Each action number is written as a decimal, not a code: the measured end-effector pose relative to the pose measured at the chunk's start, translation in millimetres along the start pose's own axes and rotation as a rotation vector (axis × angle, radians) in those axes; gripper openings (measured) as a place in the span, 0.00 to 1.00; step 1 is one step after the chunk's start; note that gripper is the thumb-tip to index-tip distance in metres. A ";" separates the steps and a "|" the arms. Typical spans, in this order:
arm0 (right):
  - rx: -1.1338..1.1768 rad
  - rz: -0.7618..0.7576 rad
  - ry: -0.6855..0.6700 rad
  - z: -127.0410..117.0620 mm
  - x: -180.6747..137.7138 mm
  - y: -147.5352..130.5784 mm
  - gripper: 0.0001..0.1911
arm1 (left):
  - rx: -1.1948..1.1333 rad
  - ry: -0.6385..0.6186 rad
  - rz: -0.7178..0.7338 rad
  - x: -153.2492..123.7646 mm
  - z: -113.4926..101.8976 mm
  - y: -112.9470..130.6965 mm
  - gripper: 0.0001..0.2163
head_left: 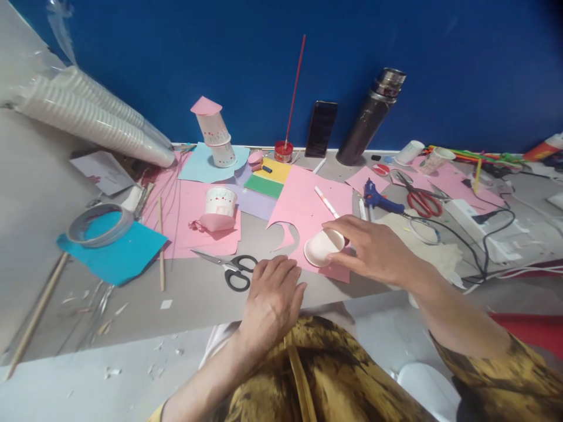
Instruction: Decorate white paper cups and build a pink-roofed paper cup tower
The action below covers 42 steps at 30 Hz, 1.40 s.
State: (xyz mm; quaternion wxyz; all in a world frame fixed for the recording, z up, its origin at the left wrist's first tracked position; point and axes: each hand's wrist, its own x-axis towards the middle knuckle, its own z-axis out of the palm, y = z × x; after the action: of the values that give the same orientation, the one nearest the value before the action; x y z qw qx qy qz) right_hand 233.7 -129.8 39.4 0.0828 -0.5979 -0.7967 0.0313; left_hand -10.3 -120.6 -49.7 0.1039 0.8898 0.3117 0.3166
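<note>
My right hand (358, 249) grips a white paper cup (323, 246), fingers and thumb round it. The cup lies tilted over a pink paper sheet (303, 205), which has a rounded piece cut from its lower left. My left hand (275, 293) lies with its fingers stretched out near the table's front edge. Close to its fingertips are black-handled scissors (237, 272). A white marker (326, 202) rests on the pink sheet. Farther left stands a printed paper cup (220, 202) with a pink paper cone (217, 222) at its base.
Behind stands a cup tower (215, 132) with a pink cone roof. A phone (321, 129) and a dark flask (369, 120) lean at the blue wall. To the right lie a blue glue gun (380, 198), red-handled scissors (424, 202) and cables. Tape (127, 225) and stacked cups (97, 117) are left.
</note>
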 end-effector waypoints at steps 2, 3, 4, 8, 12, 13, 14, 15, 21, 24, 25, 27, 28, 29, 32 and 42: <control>0.003 0.014 -0.004 -1.0 -0.2 0.3 0.16 | 0.021 -0.013 0.002 0.5 -0.1 0.1 0.07; 0.005 0.021 -0.009 -1.0 -0.3 0.6 0.15 | 0.026 -0.020 0.002 0.7 -0.2 0.2 0.06; 0.007 0.023 -0.016 -0.7 -0.3 0.9 0.15 | 0.029 -0.026 0.000 1.0 -0.4 0.3 0.06; 0.006 0.013 -0.016 2.7 -0.7 1.8 0.14 | 0.029 -0.041 0.002 2.1 -1.4 0.7 0.06; -0.003 0.006 0.002 4.2 -0.8 1.6 0.15 | 0.031 -0.047 0.006 3.1 -2.1 0.9 0.05; -0.004 0.005 0.001 3.8 -0.7 1.4 0.15 | 0.034 -0.046 0.007 3.3 -2.2 0.9 0.05; -0.005 0.006 -0.002 3.0 -0.6 1.2 0.15 | 0.037 -0.044 0.006 3.5 -2.3 0.8 0.05; -0.006 0.009 -0.006 2.1 -0.5 1.0 0.15 | 0.038 -0.045 0.006 3.6 -2.4 0.7 0.05; -0.024 0.018 -0.006 -0.5 -2.0 -0.1 0.15 | 0.035 -0.053 0.000 3.1 -2.0 0.4 0.05; -0.026 0.002 0.006 1.4 -2.8 -0.1 0.14 | 0.041 -0.053 0.000 3.0 -1.6 0.5 0.05; -0.027 0.001 0.009 2.2 -3.0 -0.1 0.14 | 0.043 -0.052 0.001 2.9 -1.4 0.5 0.05; -0.029 0.004 0.012 3.5 -3.1 -0.1 0.15 | 0.046 -0.048 0.003 2.8 -1.3 0.4 0.05; -0.029 0.007 0.010 4.0 -3.1 -0.1 0.15 | 0.045 -0.048 0.003 2.6 -1.2 0.2 0.05; -0.027 0.009 0.008 4.4 -3.1 -0.2 0.15 | 0.041 -0.046 0.003 2.4 -1.1 0.0 0.06; -0.017 0.004 0.007 5.4 -3.3 -0.4 0.16 | 0.030 -0.039 0.002 1.5 -0.9 -0.4 0.06; 0.057 0.000 0.034 7.3 -4.2 -2.9 0.15 | 0.035 -0.020 -0.002 2.4 -0.8 0.2 0.06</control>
State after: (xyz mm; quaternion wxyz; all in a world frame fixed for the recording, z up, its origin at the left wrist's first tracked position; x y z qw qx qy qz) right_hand 230.9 -134.3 32.2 0.1132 -0.5955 -0.7941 0.0439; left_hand -9.2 -119.3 -47.8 0.0918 0.8943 0.3168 0.3022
